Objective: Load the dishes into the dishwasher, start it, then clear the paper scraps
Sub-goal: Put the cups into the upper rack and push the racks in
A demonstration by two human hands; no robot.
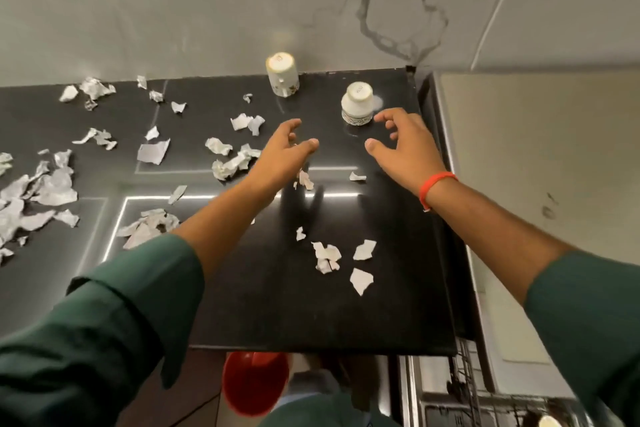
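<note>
Cups, two, both upside down on the black desk: one cup with floral print at the back edge against the wall, one white cup nearer the right corner. Paper scraps, dozens, torn and crumpled, spread mostly over the desk's left half, with about six by the front right. Hands, two, both held above the desk, holding nothing: left hand with fingers relaxed and apart; right hand with fingers loosely curled, just beside the white cup. Dishwasher rack, lower right, apparently open. Red container, one, below the desk edge.
</note>
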